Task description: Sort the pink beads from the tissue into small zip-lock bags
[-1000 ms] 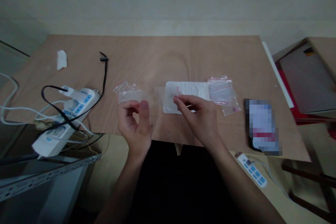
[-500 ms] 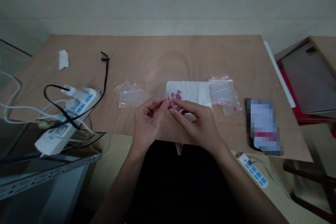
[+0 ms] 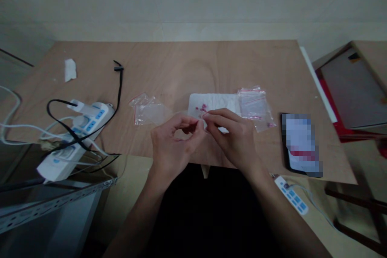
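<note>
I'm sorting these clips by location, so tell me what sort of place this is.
Probably a makeshift indoor workspace, perhaps at home: a plain wooden table by a wall, a power strip tangled in cables, and small pink pieces on a white pad.

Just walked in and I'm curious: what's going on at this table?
A person's left hand and right hand are close together over a white pad; anything pinched between the fingers is too small to tell. Small pink pieces lie on the pad, clear plastic bags to either side, and a phone further right.
</note>
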Demonstrator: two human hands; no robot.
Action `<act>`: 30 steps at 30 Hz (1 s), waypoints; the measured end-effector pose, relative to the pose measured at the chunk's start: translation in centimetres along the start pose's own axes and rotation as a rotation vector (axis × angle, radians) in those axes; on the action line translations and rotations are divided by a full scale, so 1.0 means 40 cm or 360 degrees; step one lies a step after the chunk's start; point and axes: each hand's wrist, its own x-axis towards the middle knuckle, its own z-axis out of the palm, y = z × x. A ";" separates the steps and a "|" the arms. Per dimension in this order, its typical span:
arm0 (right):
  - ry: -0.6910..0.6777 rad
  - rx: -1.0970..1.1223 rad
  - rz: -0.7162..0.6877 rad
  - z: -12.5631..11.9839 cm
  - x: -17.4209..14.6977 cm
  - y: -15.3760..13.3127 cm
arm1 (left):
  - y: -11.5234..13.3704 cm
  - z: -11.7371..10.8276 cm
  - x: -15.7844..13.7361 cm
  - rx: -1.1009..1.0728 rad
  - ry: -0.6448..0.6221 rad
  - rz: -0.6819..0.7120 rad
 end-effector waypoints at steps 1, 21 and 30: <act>-0.0043 0.0031 0.0043 -0.005 0.000 0.003 | -0.002 -0.008 0.003 0.0039 -0.0060 0.0148; -0.0445 -0.0328 0.0340 0.058 0.054 0.192 | -0.122 -0.039 0.003 0.0354 -0.0594 0.0044; -0.0523 -0.0544 0.0276 0.093 0.055 0.196 | -0.141 -0.045 -0.005 0.0328 -0.0595 -0.0022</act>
